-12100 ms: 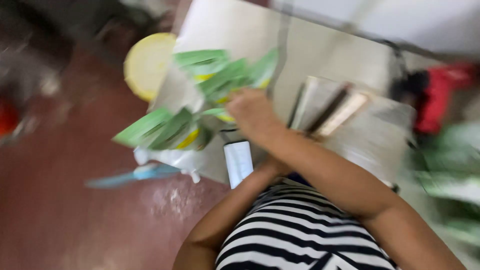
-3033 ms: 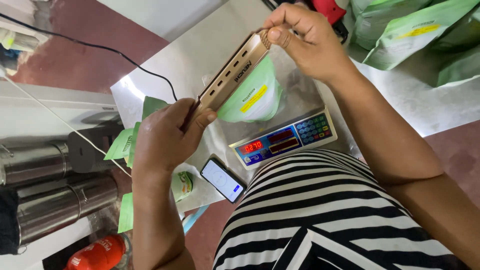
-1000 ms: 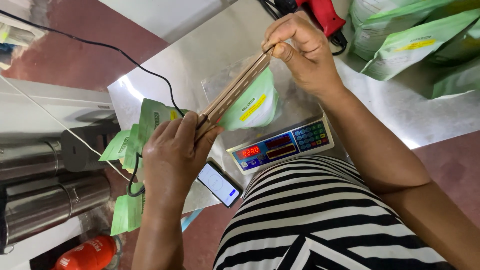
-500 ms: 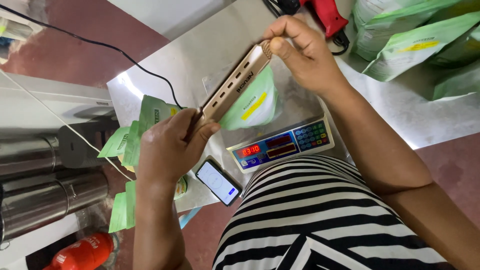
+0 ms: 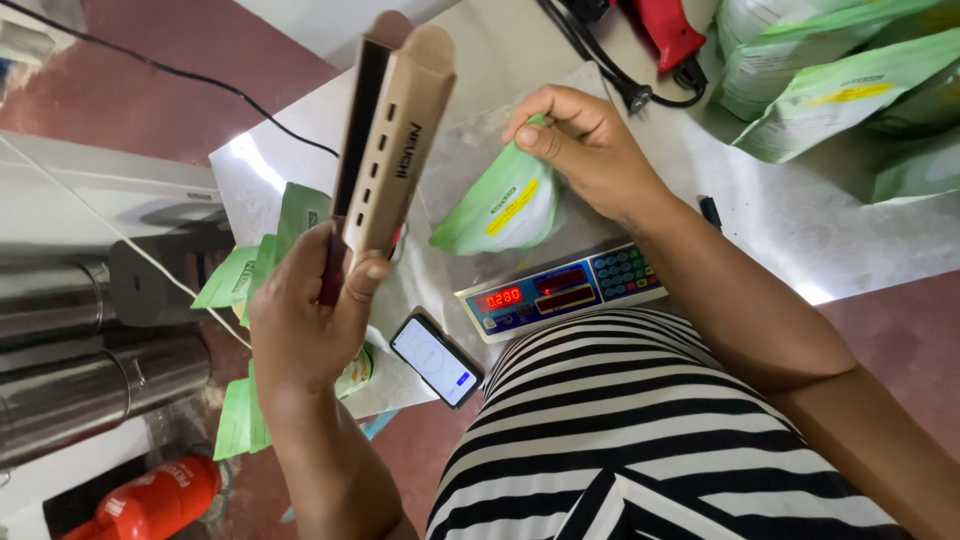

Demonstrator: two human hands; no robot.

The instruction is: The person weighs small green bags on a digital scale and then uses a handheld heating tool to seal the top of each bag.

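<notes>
Left hand: my left hand (image 5: 300, 320) is closed round the lower end of a long tan clamp tool (image 5: 392, 130), held upright and lifted clear of the table (image 5: 740, 205); its two long plates look close together, with nothing between them.
Right hand: my right hand (image 5: 585, 150) pinches the top edge of a small green pouch (image 5: 505, 205), fingers together on it.
Pouch: it stands on the steel platform of the weighing scale (image 5: 565, 290), whose red display is lit.
Step in hand: I judge the pouch is being steadied on the scale while the tool waits above, so this looks like the pause between weighing and closing the pouch top.
Next move: it would call for bringing the tool's plates level with the pouch's upper edge and keeping the right fingers clear of them.
Nearby: a phone (image 5: 435, 360) lies at the table edge beside the scale; more green pouches (image 5: 850, 95) lie to the right, flat empty ones (image 5: 240, 280) behind my left wrist.
Hard to make out: whether the pouch top is open or already closed, hidden by my fingers; the tool's handle end inside my palm; the red tool (image 5: 665, 30) at the top is cut off by the frame.
</notes>
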